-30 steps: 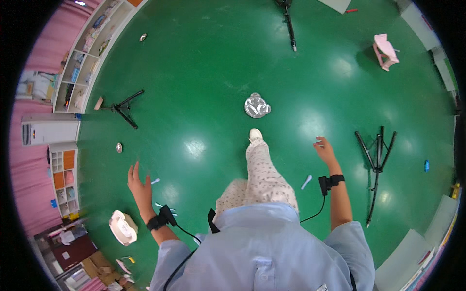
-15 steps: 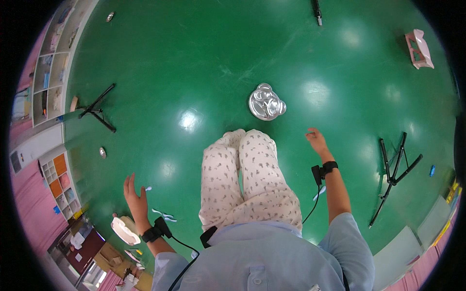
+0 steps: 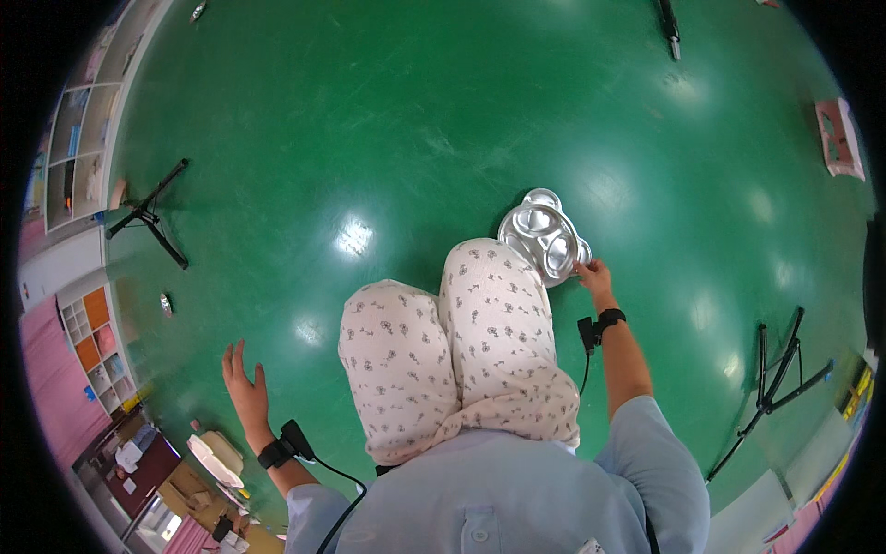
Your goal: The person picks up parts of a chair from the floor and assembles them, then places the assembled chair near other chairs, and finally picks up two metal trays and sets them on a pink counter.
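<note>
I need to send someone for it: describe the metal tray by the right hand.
On the green floor, just ahead of the crouching person's knees, lies a silver tray with round hollows. The right hand touches its near edge. Nothing else nearby is shiny metal.

One metal tray (image 3: pixel 544 238), two tripods (image 3: pixel 148 217).
</note>
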### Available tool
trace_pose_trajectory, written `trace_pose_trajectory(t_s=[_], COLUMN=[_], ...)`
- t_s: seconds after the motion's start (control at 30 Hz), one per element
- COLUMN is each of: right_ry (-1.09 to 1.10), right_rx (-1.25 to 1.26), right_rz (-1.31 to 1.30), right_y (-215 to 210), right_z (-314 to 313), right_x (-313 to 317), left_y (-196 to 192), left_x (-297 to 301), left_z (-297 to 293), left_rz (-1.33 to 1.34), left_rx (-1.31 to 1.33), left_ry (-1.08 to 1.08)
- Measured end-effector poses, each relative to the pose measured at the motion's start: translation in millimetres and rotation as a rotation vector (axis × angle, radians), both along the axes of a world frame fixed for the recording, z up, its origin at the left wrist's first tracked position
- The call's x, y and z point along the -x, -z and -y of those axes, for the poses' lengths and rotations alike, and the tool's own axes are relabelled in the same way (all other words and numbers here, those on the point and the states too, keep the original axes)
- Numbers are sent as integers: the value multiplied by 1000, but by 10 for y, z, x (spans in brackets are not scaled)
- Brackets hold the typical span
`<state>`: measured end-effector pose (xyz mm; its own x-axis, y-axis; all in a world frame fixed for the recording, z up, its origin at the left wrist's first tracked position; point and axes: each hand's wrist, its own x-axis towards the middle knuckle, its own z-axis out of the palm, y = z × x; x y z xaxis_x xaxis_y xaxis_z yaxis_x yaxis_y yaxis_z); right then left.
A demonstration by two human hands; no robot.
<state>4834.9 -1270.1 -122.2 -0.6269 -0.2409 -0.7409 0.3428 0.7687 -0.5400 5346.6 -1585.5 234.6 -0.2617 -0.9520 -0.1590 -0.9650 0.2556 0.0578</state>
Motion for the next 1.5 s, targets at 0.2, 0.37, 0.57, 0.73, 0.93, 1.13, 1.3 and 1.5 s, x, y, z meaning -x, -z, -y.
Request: trace_pose_trajectory(t_s=[0.2,0.37,0.57,0.73,0.93,1.13,1.3,1.5], right_ry=[189,258,154,-53,-325,-533,-757,-968], right_rx=[185,198,166,307,399,550,635,699], right_rz=[92,8,-77,-148,-150,134,206,164], right_y=[-263,-1132,-2707,-3907,-5322,-6083,-6429,-6517], right_z=[162,320,425,928,1851,2374,2716,3138], right_x=[-61,116,21,158,79,-366,-589,-825], left_y=[-48,-668,-1700,-2371,-2701,-2883,-3063,-2902], left_x=[186,447,32,48,591,1431,1547,1284], left_z=[-22,494,552,593,527,183,128,222], left_rz=[53,-29,-66,-159,-373,-565,-759,-1209], left_rx=[-84,-98,-75,-35,-46,-188,-290,-606], left_ry=[14,63,21,14,228,144,-44,-260])
